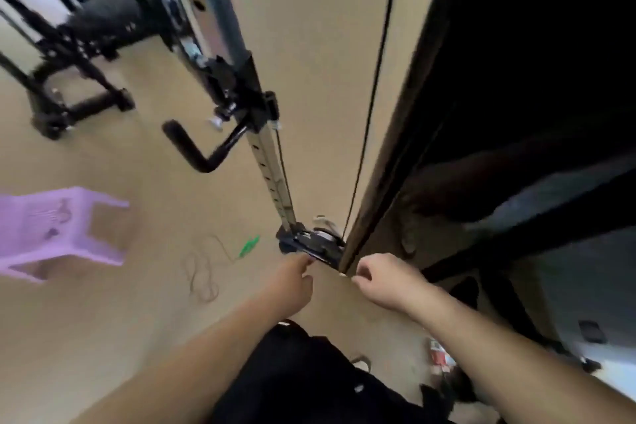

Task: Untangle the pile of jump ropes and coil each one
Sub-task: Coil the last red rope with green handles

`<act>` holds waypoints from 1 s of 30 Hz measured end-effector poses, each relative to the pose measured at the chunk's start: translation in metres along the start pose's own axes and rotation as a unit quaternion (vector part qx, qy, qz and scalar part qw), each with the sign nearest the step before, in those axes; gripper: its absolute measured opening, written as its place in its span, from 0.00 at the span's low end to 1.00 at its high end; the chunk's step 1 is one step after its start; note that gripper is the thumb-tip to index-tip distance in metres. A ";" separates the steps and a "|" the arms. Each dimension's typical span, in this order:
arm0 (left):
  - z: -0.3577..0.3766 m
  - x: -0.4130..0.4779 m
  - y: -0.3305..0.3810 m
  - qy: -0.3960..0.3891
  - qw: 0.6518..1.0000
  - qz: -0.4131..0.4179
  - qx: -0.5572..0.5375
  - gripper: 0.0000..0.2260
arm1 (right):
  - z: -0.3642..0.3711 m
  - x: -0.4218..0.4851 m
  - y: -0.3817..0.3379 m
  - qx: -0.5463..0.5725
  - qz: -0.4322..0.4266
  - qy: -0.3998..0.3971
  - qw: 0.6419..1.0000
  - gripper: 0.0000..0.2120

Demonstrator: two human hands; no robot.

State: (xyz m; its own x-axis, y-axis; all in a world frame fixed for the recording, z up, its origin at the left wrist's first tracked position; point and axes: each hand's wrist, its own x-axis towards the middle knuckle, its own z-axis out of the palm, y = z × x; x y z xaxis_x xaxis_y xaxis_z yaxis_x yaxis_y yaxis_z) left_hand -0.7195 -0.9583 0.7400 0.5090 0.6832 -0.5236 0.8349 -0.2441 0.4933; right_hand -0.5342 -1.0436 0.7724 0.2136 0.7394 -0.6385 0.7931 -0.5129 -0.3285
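Jump rope [203, 280] lies loose on the tan floor [120, 327], lower centre-left of the frame. Its thin dark cord falls in a few overlapping loops, and one strand runs up and to the right to a green handle [250, 245]. The handle lies just left of the black base [311, 244] of a cable machine, apart from both hands.

The left hand [295, 274] reaches forward at the lower centre, its fingertips at the near edge of that base. The right hand [383, 277] is beside it, a gap between the two, with its fingers curled in toward the thumb. The picture is too blurred to tell whether either hand holds or pinches anything.

The machine's perforated upright [273, 179] rises from the base toward the top of the frame, carrying a bent black grip bar [203, 155]. A black cable [365, 134] runs alongside. A purple stool [51, 227] lies tipped at the left edge, and a black equipment frame [69, 55] fills the upper left.
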 end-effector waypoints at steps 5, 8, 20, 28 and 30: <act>-0.052 -0.026 -0.101 0.078 0.987 -0.129 -0.052 0.17 | 0.007 0.056 -0.125 -0.110 -0.120 -0.052 0.985 0.14; -0.078 -0.035 -0.166 0.087 0.971 -0.191 -0.112 0.17 | 0.022 0.089 -0.200 -0.146 -0.173 -0.082 0.971 0.14; -0.206 -0.018 -0.316 0.151 0.936 -0.287 -0.138 0.13 | 0.060 0.203 -0.438 -0.216 -0.255 -0.093 0.938 0.16; -0.300 0.045 -0.372 0.157 0.944 -0.264 -0.121 0.17 | 0.041 0.287 -0.519 -0.151 -0.206 -0.096 0.962 0.14; -0.326 0.070 -0.393 0.148 0.952 -0.247 -0.102 0.16 | 0.029 0.309 -0.536 -0.130 -0.195 -0.090 0.968 0.14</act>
State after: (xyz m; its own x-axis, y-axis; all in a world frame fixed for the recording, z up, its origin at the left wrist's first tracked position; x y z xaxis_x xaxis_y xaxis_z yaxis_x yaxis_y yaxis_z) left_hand -1.0803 -0.5906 0.7360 -0.0427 0.8512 -0.5231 0.8838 0.2763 0.3775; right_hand -0.9099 -0.5530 0.7304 -0.2141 0.7549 -0.6199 0.9157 -0.0658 -0.3964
